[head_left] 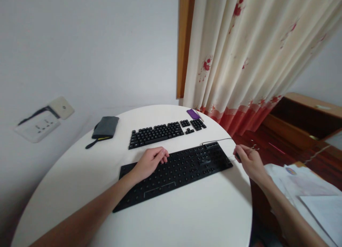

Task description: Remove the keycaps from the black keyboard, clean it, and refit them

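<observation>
A black keyboard base [184,168], stripped of its keycaps so that bare switches show, lies slantwise on the round white table. Over its left half rests my left hand [152,161], fingers curled together; whatever may be inside them is hidden. My right hand [248,161] is closed past the base's right end, above the table edge. It grips a small keycap puller [255,147] whose thin wire ends stick out beyond the fingers, with a dark bit at the fingertips. Behind the base, the removed black keycaps [157,133] are laid out in keyboard order.
A grey pouch [106,127] lies at the table's left rear. A small purple item [192,114] sits at the back right. From the base a thin cable [219,139] runs right. White papers [307,190] lie beside the table; a patterned curtain [240,61] hangs behind.
</observation>
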`<state>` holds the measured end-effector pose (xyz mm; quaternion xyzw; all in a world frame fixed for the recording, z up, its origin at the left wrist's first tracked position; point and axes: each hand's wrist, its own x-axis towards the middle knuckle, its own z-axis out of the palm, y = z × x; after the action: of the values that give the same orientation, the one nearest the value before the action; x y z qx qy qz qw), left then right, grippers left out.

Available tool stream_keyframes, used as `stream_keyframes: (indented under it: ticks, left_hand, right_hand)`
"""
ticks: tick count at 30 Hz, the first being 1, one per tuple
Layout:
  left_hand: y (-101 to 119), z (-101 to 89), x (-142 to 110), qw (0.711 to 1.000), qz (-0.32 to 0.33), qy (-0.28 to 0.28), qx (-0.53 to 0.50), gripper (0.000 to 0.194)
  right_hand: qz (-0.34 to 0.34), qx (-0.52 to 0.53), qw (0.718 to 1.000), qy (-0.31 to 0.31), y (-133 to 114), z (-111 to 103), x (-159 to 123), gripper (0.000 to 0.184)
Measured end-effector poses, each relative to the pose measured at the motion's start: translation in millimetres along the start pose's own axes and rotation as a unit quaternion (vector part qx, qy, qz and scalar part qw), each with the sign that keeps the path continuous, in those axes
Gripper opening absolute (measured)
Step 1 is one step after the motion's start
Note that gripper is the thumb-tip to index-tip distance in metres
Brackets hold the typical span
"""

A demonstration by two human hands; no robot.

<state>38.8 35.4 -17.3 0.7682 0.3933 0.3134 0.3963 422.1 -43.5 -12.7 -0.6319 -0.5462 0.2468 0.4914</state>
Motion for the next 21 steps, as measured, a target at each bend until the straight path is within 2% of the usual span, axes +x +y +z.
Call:
stream_keyframes:
  ticks: [7,10,14,16,18,19,21]
  left_hand:
    - [3.6,-0.1,-2.1,1.0,0.002,0.004,0.005,0.038]
    - [2.7,-0.3,-1.6,1.0,0.008,0.001,0.002,0.037]
    - [0.5,0.0,-0.9,1.0,0.01,-0.001,-0.001,0.036]
    - [0.4,0.2,-0.7,1.0,0.012,-0.003,-0.001,0.036]
    - [0.9,0.4,-0.6,1.0,0.012,-0.003,0.001,0.036]
    - [1.2,0.6,-0.5,1.0,0.012,-0.002,0.002,0.036]
    - [1.6,1.2,-0.6,1.0,0.011,-0.001,0.001,0.036]
  right_hand:
    - [0.029,0.017,0.999,-0.018,32.6,1.9,0.3,0.046]
    - [0.024,0.002,0.999,-0.027,38.0,6.1,1.4,0.047]
    - [-0.046,-0.131,0.989,-0.056,22.2,13.7,-8.3,0.045]
    - [-0.081,-0.232,0.967,-0.069,10.0,16.8,-13.1,0.04]
    - [-0.086,-0.303,0.947,-0.07,1.7,17.9,-14.1,0.036]
    - [-0.08,-0.313,0.944,-0.068,0.2,17.6,-13.0,0.035]
    - [-0.059,-0.273,0.958,-0.068,2.4,15.2,-8.7,0.036]
